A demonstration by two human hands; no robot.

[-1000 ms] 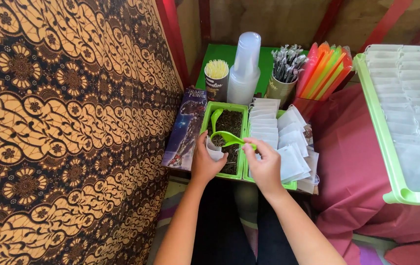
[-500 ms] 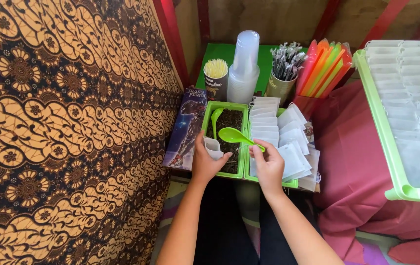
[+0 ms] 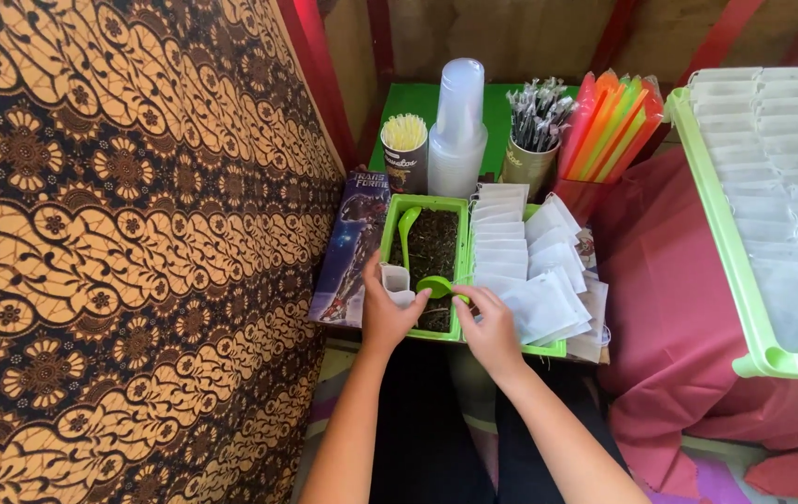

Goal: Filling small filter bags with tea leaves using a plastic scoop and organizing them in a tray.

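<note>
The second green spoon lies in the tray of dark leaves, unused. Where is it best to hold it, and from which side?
Probably by its handle. The spare green spoon lies along the left wall of the green tray, bowl at the far end, its slim handle running toward the person. Coming from the near side, above the left hand, the fingers could pinch the handle without digging into the dried leaves.

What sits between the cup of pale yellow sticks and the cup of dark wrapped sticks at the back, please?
In the head view, a stack of clear plastic cups stands between the yellow-stick cup and the dark-stick cup.
</note>
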